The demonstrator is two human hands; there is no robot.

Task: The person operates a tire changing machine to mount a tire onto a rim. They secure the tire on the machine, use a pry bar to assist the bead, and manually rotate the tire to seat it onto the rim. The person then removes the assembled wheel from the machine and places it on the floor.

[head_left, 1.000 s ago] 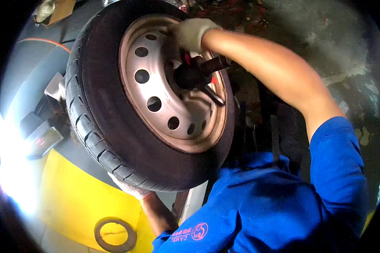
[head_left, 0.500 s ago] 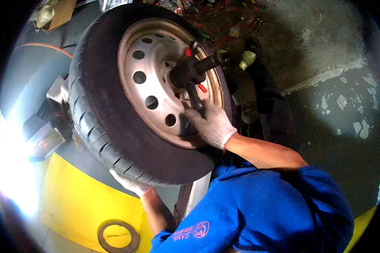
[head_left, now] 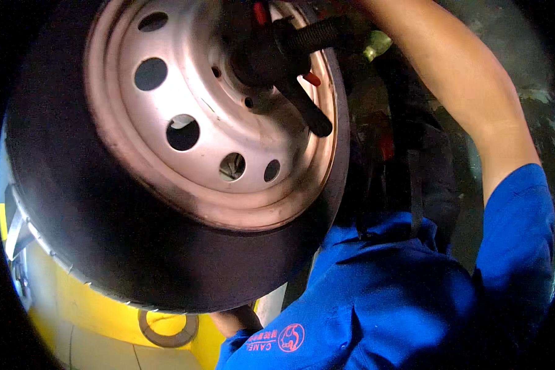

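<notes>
A car wheel fills the left and middle of the head view, its black tyre (head_left: pixel 185 259) around a silver steel rim (head_left: pixel 194 86) with round holes. At the rim's centre sits a black clamping nut (head_left: pixel 256 61) on a threaded shaft (head_left: pixel 317 36). One of its black handles (head_left: pixel 305 111) points down and right, with nobody's fingers on it; a red tab (head_left: pixel 312 79) shows beside it. My right arm (head_left: pixel 468 80) reaches up past the shaft, its hand beyond the upper edge. Below the tyre my left forearm (head_left: pixel 237 320) shows, the hand hidden behind the tyre.
A yellow panel (head_left: pixel 108 311) stands beneath the tyre, with a dark ring (head_left: pixel 188 333) against it. Light-coloured floor tiles lie at the lower left. A pale green object (head_left: pixel 377 44) is behind the shaft, near the dark floor on the right.
My right hand has left the nut's handle and gone up out of view. The wheel looks larger and closer. My left hand, seen under the tyre before, is now hidden.
</notes>
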